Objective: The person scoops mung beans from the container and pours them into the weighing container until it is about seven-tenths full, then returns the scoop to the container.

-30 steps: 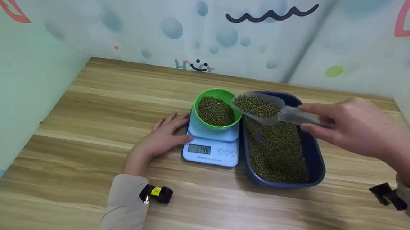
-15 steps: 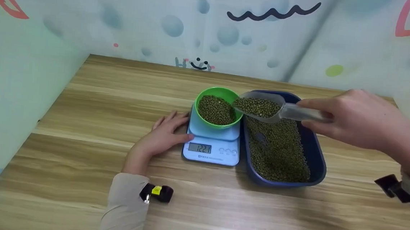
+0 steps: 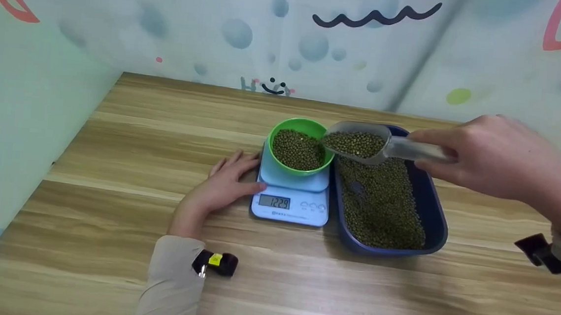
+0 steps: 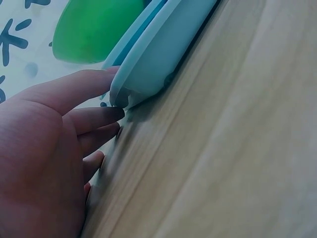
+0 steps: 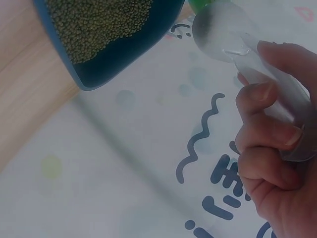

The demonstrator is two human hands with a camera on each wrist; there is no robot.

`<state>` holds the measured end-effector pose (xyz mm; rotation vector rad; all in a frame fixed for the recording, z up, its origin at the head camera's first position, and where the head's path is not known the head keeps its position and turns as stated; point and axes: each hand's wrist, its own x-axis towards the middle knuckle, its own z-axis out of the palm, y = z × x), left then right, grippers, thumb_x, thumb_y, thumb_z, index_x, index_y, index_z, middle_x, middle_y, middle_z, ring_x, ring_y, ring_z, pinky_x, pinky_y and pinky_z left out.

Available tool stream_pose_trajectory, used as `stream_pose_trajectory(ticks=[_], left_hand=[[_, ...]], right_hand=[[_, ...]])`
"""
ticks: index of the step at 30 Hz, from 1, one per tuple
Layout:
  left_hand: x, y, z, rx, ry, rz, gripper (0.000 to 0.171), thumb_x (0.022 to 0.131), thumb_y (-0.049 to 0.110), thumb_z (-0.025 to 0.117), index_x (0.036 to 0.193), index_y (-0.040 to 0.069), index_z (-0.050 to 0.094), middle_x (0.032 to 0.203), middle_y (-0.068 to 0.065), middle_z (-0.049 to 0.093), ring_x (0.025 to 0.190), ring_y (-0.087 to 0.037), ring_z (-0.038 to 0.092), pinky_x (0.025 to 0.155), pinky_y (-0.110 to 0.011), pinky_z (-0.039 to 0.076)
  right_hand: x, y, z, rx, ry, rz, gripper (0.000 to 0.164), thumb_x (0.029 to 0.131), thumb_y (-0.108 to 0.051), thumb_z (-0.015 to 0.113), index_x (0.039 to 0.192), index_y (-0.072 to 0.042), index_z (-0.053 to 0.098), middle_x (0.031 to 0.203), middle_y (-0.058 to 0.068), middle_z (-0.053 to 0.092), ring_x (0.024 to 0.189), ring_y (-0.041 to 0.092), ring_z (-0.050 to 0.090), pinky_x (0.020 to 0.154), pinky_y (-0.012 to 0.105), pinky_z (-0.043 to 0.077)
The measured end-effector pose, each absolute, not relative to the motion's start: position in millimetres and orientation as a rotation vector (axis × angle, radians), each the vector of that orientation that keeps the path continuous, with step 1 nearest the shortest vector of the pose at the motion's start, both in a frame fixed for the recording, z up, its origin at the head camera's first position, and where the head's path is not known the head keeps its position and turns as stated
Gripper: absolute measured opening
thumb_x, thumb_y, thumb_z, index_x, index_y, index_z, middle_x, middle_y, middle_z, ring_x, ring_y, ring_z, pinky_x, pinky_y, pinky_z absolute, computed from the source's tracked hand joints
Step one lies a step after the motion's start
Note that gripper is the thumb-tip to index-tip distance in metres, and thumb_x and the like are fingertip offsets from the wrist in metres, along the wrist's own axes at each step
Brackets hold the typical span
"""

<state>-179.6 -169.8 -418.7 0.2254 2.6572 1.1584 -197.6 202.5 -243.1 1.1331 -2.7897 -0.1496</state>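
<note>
My right hand (image 3: 493,157) grips the handle of a clear plastic scoop (image 3: 377,157), its fingers curled round it in the right wrist view. Small green-brown beans (image 3: 355,144) lie in the scoop, whose tip overlaps the right rim of a green bowl (image 3: 282,128). That bowl holds more beans and stands on a light blue kitchen scale (image 3: 289,215); the display reads about 122.9. My left hand (image 3: 221,185) rests beside the scale with fingers spread, thumb and fingertips touching its left edge, as the left wrist view (image 4: 44,144) also shows.
A dark blue tub (image 3: 436,227) of beans stands close against the scale's right side, under the scoop. All of it sits on a wood-grain table (image 3: 126,176). A printed backdrop (image 3: 185,32) rises behind the table's far edge.
The scale reading has risen from 114.6 through 122.1 to about 122.9. The scoop has shifted slightly right, its tip at the bowl's rim. My left hand has stayed at the scale.
</note>
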Motion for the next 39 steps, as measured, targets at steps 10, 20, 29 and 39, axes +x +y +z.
stream_pose_trajectory(ticks=[10,20,29,39], left_hand=[[-177.7,-169.8,-416.3,0.198,2.654,1.16,0.068,0.085,0.05,0.056,0.142,0.022,0.035,0.153,0.007,0.02,0.142,-0.017,-0.004,0.113,-0.042,-0.01],[-179.2,-169.3,-416.2,0.204,2.659,1.172,0.068,0.085,0.049,0.057,0.142,0.017,0.036,0.152,0.003,0.022,0.142,-0.017,-0.002,0.113,-0.04,-0.009],[-178.5,-169.8,-416.4,0.206,2.657,1.178,0.069,0.085,0.049,0.057,0.142,0.018,0.036,0.153,0.005,0.02,0.142,-0.017,-0.002,0.113,-0.041,-0.009],[-177.8,-169.6,-414.8,0.202,2.651,1.172,0.068,0.085,0.049,0.056,0.142,0.02,0.035,0.153,0.005,0.02,0.142,-0.017,-0.003,0.113,-0.043,-0.01]], right_hand=[[-198.9,193.0,-241.6,1.159,-2.743,-0.235,0.035,0.082,-0.034,0.065,0.116,-0.026,0.064,0.044,-0.012,0.04,0.034,0.005,0.03,0.035,0.023,0.027],[-200.9,188.0,-241.7,1.24,-2.638,-0.208,0.034,0.081,-0.03,0.065,0.114,-0.028,0.064,0.048,-0.012,0.038,0.036,0.005,0.026,0.034,0.022,0.023],[-197.8,182.8,-241.8,1.277,-2.605,-0.196,0.035,0.08,-0.026,0.065,0.115,-0.027,0.064,0.056,-0.01,0.054,0.034,0.004,0.025,0.032,0.02,0.023],[-196.9,170.9,-240.7,1.295,-2.551,-0.176,0.039,0.078,-0.023,0.069,0.117,-0.023,0.064,0.064,-0.004,0.059,0.04,0.005,0.033,0.035,0.018,0.026]])
